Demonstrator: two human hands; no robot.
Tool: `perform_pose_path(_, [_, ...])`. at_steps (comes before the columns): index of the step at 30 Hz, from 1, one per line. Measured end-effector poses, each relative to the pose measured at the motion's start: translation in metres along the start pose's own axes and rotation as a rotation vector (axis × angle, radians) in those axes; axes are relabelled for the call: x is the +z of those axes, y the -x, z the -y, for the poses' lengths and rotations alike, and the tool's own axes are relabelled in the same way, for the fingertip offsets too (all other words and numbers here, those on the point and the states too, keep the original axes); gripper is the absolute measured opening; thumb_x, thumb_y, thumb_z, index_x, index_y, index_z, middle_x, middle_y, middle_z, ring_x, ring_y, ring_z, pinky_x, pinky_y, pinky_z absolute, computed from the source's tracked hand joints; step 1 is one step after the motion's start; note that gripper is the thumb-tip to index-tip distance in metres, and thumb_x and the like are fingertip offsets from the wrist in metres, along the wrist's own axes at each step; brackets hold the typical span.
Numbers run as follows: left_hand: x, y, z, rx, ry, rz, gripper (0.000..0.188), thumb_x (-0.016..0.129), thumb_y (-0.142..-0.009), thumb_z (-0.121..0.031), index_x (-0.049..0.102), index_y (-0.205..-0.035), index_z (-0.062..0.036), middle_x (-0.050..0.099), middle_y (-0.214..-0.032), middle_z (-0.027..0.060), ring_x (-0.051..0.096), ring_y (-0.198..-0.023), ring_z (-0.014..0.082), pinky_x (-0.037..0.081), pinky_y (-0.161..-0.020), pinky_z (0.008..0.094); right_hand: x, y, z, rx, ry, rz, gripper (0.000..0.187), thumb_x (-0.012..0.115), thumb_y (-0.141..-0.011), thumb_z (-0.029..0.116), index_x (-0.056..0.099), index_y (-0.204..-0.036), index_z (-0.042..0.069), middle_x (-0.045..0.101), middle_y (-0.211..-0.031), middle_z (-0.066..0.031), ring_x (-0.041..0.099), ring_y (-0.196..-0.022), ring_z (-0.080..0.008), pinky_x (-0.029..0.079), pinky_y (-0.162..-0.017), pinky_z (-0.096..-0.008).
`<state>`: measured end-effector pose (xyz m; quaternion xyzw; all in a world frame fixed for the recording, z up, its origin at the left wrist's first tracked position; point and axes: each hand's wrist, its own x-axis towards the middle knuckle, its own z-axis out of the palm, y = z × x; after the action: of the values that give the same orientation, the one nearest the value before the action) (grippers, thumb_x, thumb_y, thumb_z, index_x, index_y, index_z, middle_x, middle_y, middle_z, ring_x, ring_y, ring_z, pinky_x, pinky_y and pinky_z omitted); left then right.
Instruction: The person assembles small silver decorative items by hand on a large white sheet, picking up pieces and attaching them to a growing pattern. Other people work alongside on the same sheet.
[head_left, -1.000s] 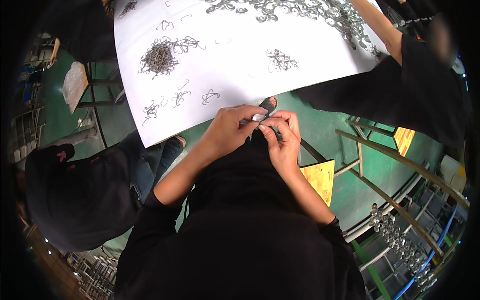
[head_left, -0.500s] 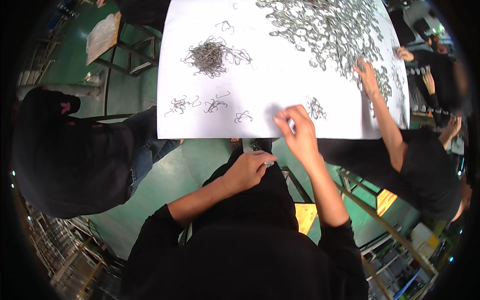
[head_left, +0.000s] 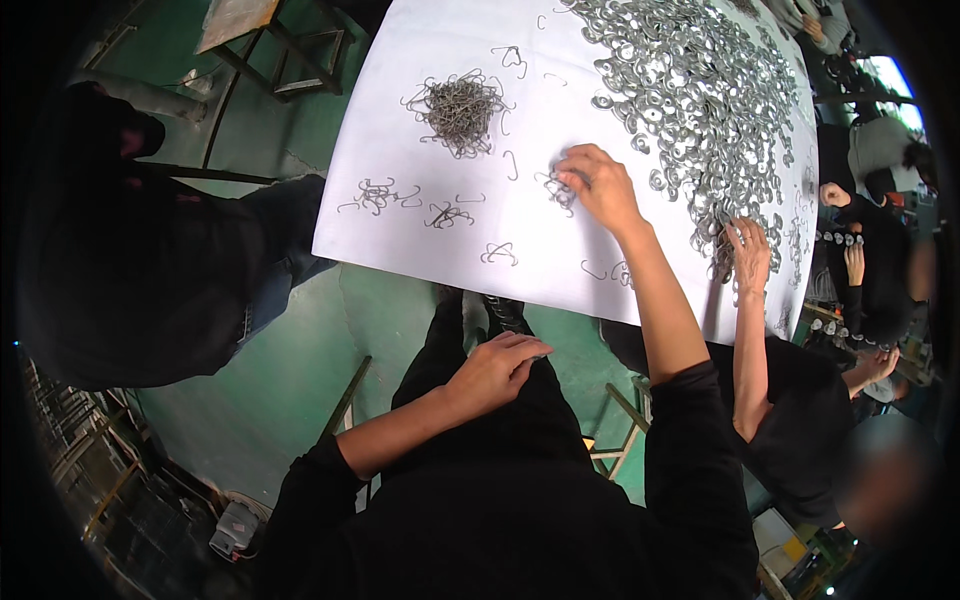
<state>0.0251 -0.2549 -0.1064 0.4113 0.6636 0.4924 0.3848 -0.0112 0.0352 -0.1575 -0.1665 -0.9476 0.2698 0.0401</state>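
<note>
My right hand (head_left: 603, 190) is over the white table, fingers bent and closing on a small cluster of thin S-shaped wire hooks (head_left: 556, 192). Part of that cluster is hidden by the fingertips. In front of my lap, my left hand (head_left: 490, 375) is closed, with a small grey metal piece (head_left: 542, 354) just showing at its fingertips. Left of my right hand lies a dense pile of wire hooks (head_left: 460, 112). Smaller groups of hooks (head_left: 375, 195) are scattered toward the table's near edge.
A large spread of shiny round metal pieces (head_left: 690, 95) covers the far right of the white table (head_left: 400, 245). A co-worker's hand (head_left: 750, 258) is at its near end. Another person (head_left: 170, 240) is at the left. A stool (head_left: 285, 50) stands beyond the table's left side.
My right hand has moved forward from the near edge to the wire hooks. A hook cluster beside the big pile now lies at my fingers. My view has turned; my left hand stays at my lap.
</note>
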Motion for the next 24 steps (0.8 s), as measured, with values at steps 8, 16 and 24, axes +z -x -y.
perform_pose_path(8, [0.004,-0.001,0.000,0.020,-0.013,-0.075,0.031,0.060,-0.079,0.005,0.063,-0.108,-0.0088,0.065,-0.099,0.0096,0.062,-0.085,0.0256,0.053,-0.068,0.0326,0.013,-0.044,0.008,0.191,-0.031,0.198,0.007,0.066,-0.078,0.015,0.071,-0.082,0.012,0.068,-0.083,-0.0052,0.064,-0.081,-0.0232,0.050,-0.071,-0.0353])
perform_pose_path(16, [0.009,0.002,0.000,-0.019,0.008,-0.039,0.033,0.061,-0.079,0.004,0.062,-0.109,-0.0083,0.065,-0.096,0.0105,0.064,-0.078,0.0223,0.053,-0.067,0.0304,0.050,-0.041,0.060,0.263,0.203,0.229,0.020,0.065,-0.083,0.025,0.069,-0.091,0.007,0.066,-0.097,-0.0123,0.063,-0.092,-0.0287,0.050,-0.079,-0.0375])
perform_pose_path(24, [0.010,-0.005,0.002,-0.047,0.065,0.077,0.031,0.057,-0.084,0.004,0.058,-0.113,-0.0029,0.065,-0.105,0.0116,0.066,-0.095,0.0204,0.055,-0.078,0.0287,0.005,0.049,0.061,0.400,-0.256,0.025,0.015,0.062,-0.086,0.016,0.061,-0.089,0.002,0.065,-0.076,-0.0101,0.063,-0.069,-0.0232,0.049,-0.061,-0.0326])
